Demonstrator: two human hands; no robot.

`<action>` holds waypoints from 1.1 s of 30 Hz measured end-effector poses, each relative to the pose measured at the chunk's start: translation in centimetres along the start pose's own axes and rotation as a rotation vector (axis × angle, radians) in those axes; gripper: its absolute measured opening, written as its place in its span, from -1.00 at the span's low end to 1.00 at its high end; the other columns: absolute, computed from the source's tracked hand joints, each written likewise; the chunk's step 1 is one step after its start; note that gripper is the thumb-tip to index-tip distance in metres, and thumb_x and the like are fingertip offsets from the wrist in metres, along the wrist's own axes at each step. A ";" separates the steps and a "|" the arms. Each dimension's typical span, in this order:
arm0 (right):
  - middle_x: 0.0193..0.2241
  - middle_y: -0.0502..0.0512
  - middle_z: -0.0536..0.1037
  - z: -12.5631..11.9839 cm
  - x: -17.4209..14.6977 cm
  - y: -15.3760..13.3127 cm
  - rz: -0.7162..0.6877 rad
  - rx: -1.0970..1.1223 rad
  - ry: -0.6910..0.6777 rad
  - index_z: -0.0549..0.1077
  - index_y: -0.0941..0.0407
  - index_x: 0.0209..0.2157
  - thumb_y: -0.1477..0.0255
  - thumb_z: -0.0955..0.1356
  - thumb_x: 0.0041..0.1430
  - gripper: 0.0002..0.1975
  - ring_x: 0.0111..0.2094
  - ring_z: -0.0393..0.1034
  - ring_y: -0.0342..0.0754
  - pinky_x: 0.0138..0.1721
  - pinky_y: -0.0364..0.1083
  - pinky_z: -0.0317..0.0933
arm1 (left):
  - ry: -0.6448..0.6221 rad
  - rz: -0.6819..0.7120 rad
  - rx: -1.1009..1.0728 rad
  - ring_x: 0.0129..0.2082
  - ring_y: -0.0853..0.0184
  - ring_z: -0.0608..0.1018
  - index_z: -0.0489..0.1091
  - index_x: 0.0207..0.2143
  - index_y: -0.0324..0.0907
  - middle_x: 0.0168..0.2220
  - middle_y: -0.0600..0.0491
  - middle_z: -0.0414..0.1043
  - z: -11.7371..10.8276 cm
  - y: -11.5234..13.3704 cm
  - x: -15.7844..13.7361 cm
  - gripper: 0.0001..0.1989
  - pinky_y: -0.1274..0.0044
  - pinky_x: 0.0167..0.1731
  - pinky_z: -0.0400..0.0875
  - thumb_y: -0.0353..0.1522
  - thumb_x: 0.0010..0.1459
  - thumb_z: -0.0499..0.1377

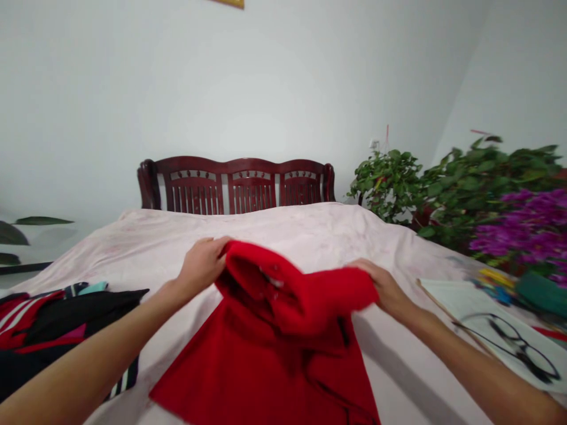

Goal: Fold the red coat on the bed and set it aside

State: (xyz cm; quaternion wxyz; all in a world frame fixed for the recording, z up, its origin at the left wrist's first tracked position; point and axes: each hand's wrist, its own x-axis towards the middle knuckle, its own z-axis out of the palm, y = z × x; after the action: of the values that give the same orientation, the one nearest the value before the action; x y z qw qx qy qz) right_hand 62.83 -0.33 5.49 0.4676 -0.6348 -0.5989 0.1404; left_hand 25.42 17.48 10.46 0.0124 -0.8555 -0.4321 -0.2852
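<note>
A red garment [261, 378] lies spread on the pale bed in front of me, its upper part lifted and bunched into an open loop. Small shiny spots show inside that loop; I cannot make out what they are. My left hand [204, 260] is closed on the loop's left edge, thumb and fingers pinching the cloth. At the right end of the raised part, my right hand [381, 284] grips the fabric, its fingertips partly hidden behind the red cloth.
Folded dark and red clothes [84, 319] lie at the left. Black-framed glasses [518, 345] rest on a white sheet or book [469, 295] at the right. Leafy plants [392, 180] and purple flowers [527, 227] stand beyond. A dark wooden bench back [248, 192] rises behind the bed [345, 227].
</note>
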 end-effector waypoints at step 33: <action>0.06 0.28 0.51 7.8 -9.2 7.3 0.389 -0.126 0.006 0.42 0.24 0.10 0.38 0.24 -0.09 -0.35 0.08 0.39 0.14 0.16 0.03 0.19 | -0.310 -0.409 0.060 -0.08 0.07 0.58 0.26 0.17 -0.25 -0.02 -0.19 0.49 9.9 -9.6 -18.8 -0.48 0.30 -0.03 0.40 -0.19 0.27 -0.11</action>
State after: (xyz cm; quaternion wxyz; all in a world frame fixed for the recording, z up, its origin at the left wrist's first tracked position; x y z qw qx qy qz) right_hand 59.43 -4.09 -7.67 0.3929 -0.7670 -0.4711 0.1882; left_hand 14.25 12.44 -9.37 -0.0865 -0.7829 -0.6013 -0.1345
